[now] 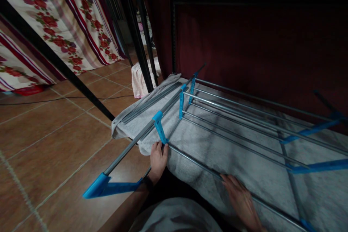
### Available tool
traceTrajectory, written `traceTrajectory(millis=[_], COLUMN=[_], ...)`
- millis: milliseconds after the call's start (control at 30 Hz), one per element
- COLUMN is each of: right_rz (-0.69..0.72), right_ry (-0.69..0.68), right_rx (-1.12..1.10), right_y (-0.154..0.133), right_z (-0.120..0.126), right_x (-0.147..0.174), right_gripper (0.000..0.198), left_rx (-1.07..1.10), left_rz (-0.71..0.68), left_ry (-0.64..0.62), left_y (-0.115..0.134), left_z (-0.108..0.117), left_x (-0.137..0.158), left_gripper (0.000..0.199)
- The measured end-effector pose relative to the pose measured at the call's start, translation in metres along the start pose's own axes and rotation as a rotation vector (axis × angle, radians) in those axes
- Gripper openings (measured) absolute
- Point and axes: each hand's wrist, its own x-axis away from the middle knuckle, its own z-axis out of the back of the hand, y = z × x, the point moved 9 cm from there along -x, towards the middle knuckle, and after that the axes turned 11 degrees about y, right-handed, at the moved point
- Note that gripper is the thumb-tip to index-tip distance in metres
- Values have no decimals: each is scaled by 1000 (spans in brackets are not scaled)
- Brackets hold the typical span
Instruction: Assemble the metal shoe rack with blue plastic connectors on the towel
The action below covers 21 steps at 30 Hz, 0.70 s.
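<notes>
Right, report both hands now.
Left hand: at the lower end of the blue bracket; grip unclear.
Right hand: on the metal rod; full closure can't be told.

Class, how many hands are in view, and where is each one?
2. The left hand is at the lower end of a blue bracket; the right hand is on the nearest metal bar. Neither is fully hidden.

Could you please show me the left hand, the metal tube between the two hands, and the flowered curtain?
Left hand (158,160): head view, back of the hand.
Metal tube (194,160): head view, stretch between the hands.
Flowered curtain (63,16): head view, middle of the cloth.
</notes>
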Motion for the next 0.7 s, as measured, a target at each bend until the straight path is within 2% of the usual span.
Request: traceTrajectory(millis=[267,433,700], right_rz=[6,0,32], right_ry=[30,120,185], right_rx=[71,54,88], right_y=[2,2,1], right_z=[5,5,-9], right_x=[0,-9,-10], right_gripper=[38,39,39], left_rx=[34,55,104], left_rz=[32,12,34], left_ry=[3,15,34], left_y=[5,12,-6], left_z=[5,1,-15], left_x=[-11,-23,-27], left_gripper=[32,38,41])
